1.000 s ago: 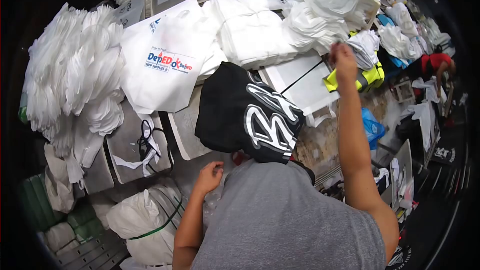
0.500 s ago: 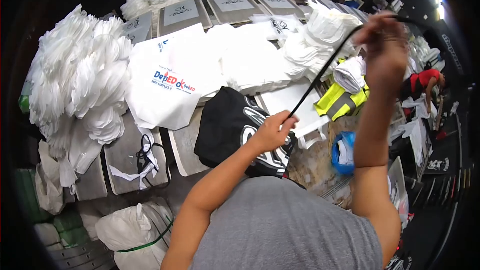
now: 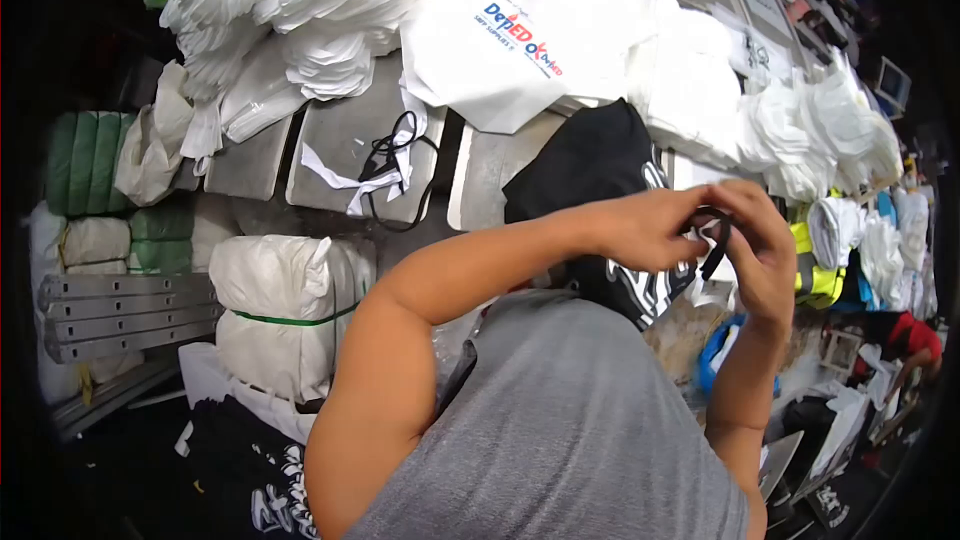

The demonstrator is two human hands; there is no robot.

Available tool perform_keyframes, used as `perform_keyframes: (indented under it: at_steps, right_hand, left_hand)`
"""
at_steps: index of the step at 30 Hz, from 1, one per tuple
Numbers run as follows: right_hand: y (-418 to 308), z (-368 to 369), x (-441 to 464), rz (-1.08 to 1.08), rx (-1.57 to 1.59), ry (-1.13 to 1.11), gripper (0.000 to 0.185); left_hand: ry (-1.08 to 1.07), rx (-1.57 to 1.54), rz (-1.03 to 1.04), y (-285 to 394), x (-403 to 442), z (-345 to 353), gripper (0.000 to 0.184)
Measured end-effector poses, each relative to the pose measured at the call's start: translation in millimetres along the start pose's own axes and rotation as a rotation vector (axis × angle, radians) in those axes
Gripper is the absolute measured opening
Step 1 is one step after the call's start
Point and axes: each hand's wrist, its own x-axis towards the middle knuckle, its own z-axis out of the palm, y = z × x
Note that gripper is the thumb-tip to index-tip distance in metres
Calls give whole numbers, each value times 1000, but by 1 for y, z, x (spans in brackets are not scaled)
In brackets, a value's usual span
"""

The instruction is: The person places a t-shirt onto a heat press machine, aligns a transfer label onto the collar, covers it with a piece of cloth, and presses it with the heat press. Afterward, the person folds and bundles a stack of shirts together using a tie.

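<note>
A black cord [image 3: 715,245] is looped between my two hands, above a black bag with large white lettering [image 3: 590,160]. My left hand [image 3: 655,227] comes in from the left with its fingers closed on the cord. Close against it, my right hand [image 3: 755,245] has its fingers bent round the other side of the loop. The bag lies in front of my chest, partly covered by my left forearm. To its upper left is a white printed bag [image 3: 510,40] with blue and red lettering.
Piles of white bags [image 3: 330,0] stand at the back left, with more [image 3: 820,135] at the right. Black and white straps [image 3: 385,165] lie on a grey board. A tied white bundle [image 3: 275,315] sits lower left beside a metal ladder [image 3: 130,312]. A person in red [image 3: 915,345] bends at the far right.
Both hands have come together at the cord, which was stretched long between them and now forms a small loop. The view has turned, so the table's things appear shifted right and up.
</note>
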Motion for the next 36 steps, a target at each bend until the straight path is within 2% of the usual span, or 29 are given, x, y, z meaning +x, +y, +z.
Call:
perform_keyframes:
  at_steps: [1,2,3,4,5,6,7,8,9,10,12,13,14,15,16,17,18,19,21,23,24,25,26,27,29,30,31,33,36]
  right_hand:
    - [9,4,0,174,142,11,42]
    - [25,1,-2,229,211,44,44]
    - [47,-2,-3,223,158,130,43]
    - [75,-9,-10,308,86,228,41]
    - [113,-18,-22,353,39,290,40]
    - [150,-26,-37,425,-105,311,41]
    - [177,-26,-51,510,-225,348,47]
    - [208,-24,-69,587,-319,346,54]
    - [231,-21,-87,638,-394,301,62]
    - [258,-18,-108,732,-429,238,68]
    - [286,-5,-145,954,-231,233,72]
    - [287,3,-158,1020,-62,247,72]
    - [295,16,-171,997,202,412,69]
    - [305,28,-181,950,469,567,67]
    - [310,32,-183,925,765,645,56]
    - [307,37,-184,928,771,652,56]
    - [299,42,-183,913,951,718,52]
    - [291,38,-174,879,1123,781,47]
    - [259,36,-166,836,1125,801,48]
    - [210,28,-139,609,1086,755,51]
    - [192,24,-126,611,1056,692,56]
    - [165,23,-102,514,1052,635,59]
    - [147,21,-84,472,1006,544,62]
    - [136,20,-68,433,963,451,66]
    - [130,19,-32,413,506,261,75]
    - [125,22,-11,413,485,229,83]
    - [127,29,6,341,437,235,83]
    - [134,38,36,262,275,186,81]
    - [125,53,64,250,203,184,81]
  left_hand:
    - [36,199,-149,-11,-11,-10,36]
    - [102,262,-104,-26,-32,-31,26]
    - [130,380,230,-62,-52,-69,30]
    - [250,303,-16,-63,-85,-104,42]
    - [422,316,-392,-70,-121,-146,47]
    - [606,558,-567,-37,-139,-165,47]
    - [654,684,-575,-53,-174,-203,57]
    - [578,1293,-440,-79,-222,-239,62]
    - [548,1389,-639,-65,-242,-240,64]
    - [558,1461,-535,-73,-265,-246,60]
    - [699,1054,-680,-73,-265,-206,51]
    - [739,777,-942,-64,-240,-163,39]
    - [732,682,-520,-115,-250,-133,32]
    - [593,219,-831,-134,-239,-100,35]
    - [653,-119,-751,-151,-221,-47,46]
    - [543,-377,-812,-175,-211,-11,60]
    - [544,-487,-904,-183,-195,28,67]
    - [526,-450,-843,-193,-177,63,67]
    - [502,-438,-662,-200,-145,100,59]
    - [437,-593,-814,-200,-125,80,43]
    - [666,-582,-648,-186,-114,85,32]
    - [705,-614,-732,-190,-123,71,27]
    - [729,-694,-642,-183,-126,57,29]
    - [755,-772,-555,-169,-128,44,32]
    - [967,-742,-482,-146,-134,26,43]
    - [1012,-821,-330,-124,-133,19,56]
    - [999,-714,-246,-103,-136,13,64]
    - [972,-532,-99,-91,-147,0,67]
    - [974,8,-162,-80,-152,-14,94]
